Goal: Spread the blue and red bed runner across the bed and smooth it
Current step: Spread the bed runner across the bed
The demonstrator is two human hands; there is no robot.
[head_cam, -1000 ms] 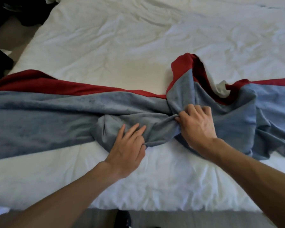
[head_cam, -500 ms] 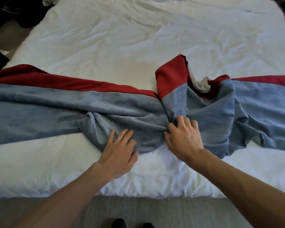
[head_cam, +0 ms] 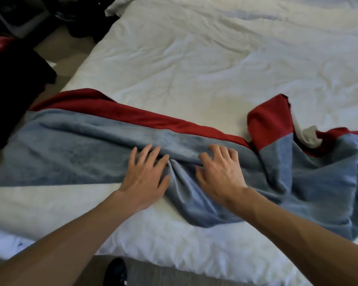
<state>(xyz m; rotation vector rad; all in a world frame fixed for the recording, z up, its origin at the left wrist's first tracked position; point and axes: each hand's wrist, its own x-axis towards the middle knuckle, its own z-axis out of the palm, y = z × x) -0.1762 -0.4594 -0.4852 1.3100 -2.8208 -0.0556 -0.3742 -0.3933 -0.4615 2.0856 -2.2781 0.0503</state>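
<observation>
Bed (head_cam: 194, 58) crossed near its front edge by bed runner (head_cam: 81, 153): flat toward the left edge, bunched toward the right. Left grip (head_cam: 145, 178) splayed flat on it, right grip (head_cam: 219, 174) curled into a fold. Risk of fresh creases from uneven dragging.

The left hand (head_cam: 146, 178) now lies flat on the blue part of the runner (head_cam: 70, 153) with its fingers spread wide; before, they sat close together on a lump of cloth. That lump is gone, and the cloth on the left looks flatter. The right hand (head_cam: 220, 174) no longer pinches the twisted fold. Its fingers are bent with the tips on the cloth, but it is too blurry to tell if they hold any. Both hands are now further up on the blue part, not at its near edge. The red corner (head_cam: 269, 124) now sits further to the right of the right hand.
</observation>
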